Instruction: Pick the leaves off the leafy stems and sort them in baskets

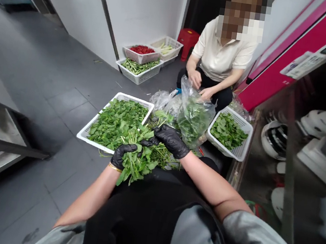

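1. The person's left hand (122, 153), in a black glove at the centre of the frame, is closed around a bunch of greens (138, 165), whose leaves spill over the fingers toward the bottom.
2. The right hand (172, 140), also black-gloved, is just right of it, fingers bent and tips among the stems at the top of the bunch; whether they are closed on any stem cannot be told.
3. Left of centre, a white basket (94, 144) on the floor (37, 64) holds a broad heap of loose leaves (117, 121), just beside the left hand.
4. Beyond the right hand, a clear plastic bag (194, 116) with greens inside stands upright, and a co-worker (224, 60) in a white shirt has both hands near its top.
5. Right of the bag, a smaller basket (242, 152) holds more leaves.
6. At upper centre, a basket of red peppers (142, 50) is stacked on a basket of cut green stalks (140, 78), near a red stool (188, 40).
7. A pink cabinet (306, 53) leans across the upper right, above shelved white dishes.
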`<state>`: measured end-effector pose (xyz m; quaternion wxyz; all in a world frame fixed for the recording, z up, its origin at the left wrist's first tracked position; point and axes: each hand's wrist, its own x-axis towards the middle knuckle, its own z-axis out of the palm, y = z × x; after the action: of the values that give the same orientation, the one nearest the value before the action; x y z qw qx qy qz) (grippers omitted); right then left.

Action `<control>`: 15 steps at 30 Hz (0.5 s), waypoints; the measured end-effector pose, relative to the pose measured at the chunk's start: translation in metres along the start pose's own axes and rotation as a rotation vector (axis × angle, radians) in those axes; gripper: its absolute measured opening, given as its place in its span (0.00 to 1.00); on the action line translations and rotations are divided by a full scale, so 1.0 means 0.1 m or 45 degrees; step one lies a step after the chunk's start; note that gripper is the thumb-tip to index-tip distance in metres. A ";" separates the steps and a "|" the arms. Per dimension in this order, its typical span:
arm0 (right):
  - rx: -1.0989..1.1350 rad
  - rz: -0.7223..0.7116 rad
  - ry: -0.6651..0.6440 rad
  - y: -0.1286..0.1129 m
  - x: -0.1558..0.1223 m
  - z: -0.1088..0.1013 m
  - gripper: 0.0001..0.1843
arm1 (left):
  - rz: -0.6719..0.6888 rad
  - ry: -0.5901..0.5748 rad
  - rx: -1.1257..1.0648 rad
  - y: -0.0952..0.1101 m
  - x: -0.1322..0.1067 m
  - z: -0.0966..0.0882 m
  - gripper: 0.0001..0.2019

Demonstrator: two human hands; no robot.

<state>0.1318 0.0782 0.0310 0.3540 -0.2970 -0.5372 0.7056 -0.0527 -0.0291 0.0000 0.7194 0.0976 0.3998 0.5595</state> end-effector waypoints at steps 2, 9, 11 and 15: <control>-0.042 0.043 -0.154 -0.02 0.12 0.10 0.17 | -0.023 0.074 0.060 0.12 -0.03 -0.06 0.01; -0.222 0.197 -0.349 0.12 0.49 0.53 0.17 | 0.064 0.323 0.221 0.41 -0.08 -0.50 0.07; -0.243 0.169 -0.319 0.16 0.60 0.61 0.21 | 0.098 0.334 0.181 0.44 -0.11 -0.58 0.10; -0.274 0.180 -0.243 0.17 0.79 0.77 0.28 | 0.102 0.303 0.102 0.50 -0.16 -0.61 0.13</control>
<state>0.0223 0.0975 0.0305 0.2171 -0.3019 -0.6188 0.6920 -0.1314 -0.0442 -0.0033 0.6395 0.0750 0.5001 0.5791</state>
